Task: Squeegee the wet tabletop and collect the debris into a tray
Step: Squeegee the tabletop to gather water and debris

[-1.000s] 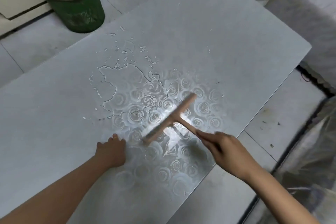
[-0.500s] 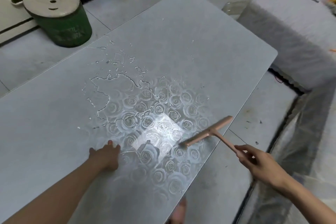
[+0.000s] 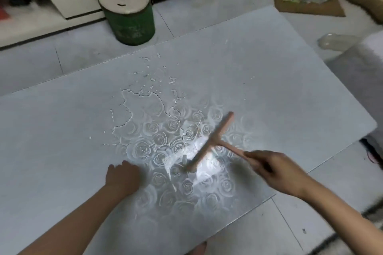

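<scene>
Tabletop: wet patch pooled centre-left, droplets scattered on far side. No tray in view.

Squeegee: blade on tabletop at right margin of wet patch, long axis near-left to far-right; water lies left and far of blade.

Right hand: fingers wrapped round handle, near-right of blade, nearer hand to tool.

Left hand: rests on tabletop, holds nothing, left of blade.

Change: half second ago blade hung at right tabletop edge; now back inboard. Left hand unmoved.
</scene>
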